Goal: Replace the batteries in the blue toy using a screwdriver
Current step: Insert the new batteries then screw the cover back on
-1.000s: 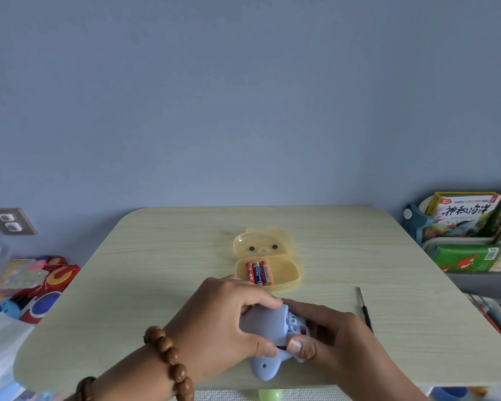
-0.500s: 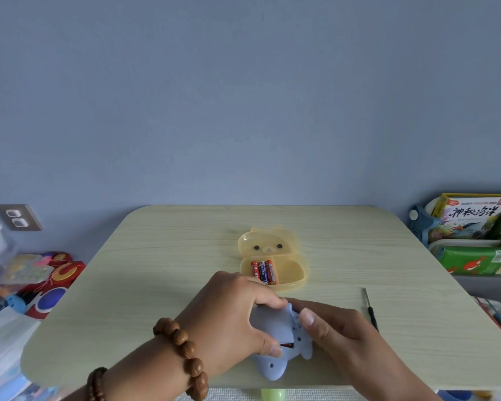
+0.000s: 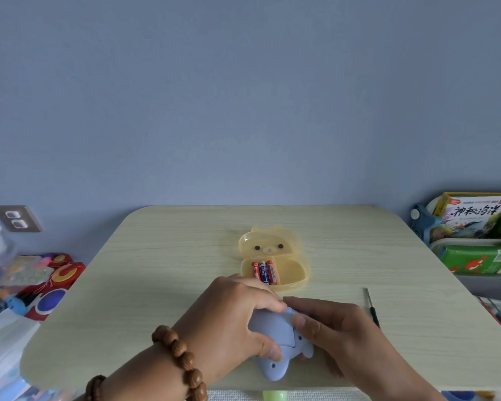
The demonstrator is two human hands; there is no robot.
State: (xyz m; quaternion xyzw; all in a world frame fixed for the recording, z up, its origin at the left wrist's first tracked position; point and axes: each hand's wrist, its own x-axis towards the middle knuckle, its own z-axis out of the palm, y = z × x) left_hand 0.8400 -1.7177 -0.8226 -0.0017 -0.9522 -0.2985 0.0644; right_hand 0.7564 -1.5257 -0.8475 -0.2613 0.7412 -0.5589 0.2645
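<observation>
The blue toy (image 3: 275, 340) lies belly-up near the table's front edge, its flat battery cover over the compartment. My left hand (image 3: 232, 322) grips the toy from the left, thumb on its lower body. My right hand (image 3: 333, 328) holds it from the right, thumb pressing the cover's right edge. Behind my hands sits an open yellow bear-shaped case (image 3: 274, 260) with three batteries (image 3: 264, 272) in its left compartment. A thin black screwdriver (image 3: 371, 308) lies on the table, right of my right hand and apart from it.
The pale wooden table (image 3: 156, 270) has rounded corners. Toys and a clear container crowd the floor at the left (image 3: 41, 282). Bins of children's books (image 3: 475, 235) stand at the right. A wall socket (image 3: 16, 219) is at the left.
The open battery compartment with its red batteries was showing; now the cover lies over it. My right thumb moved onto the cover's edge. The camera view shifted slightly.
</observation>
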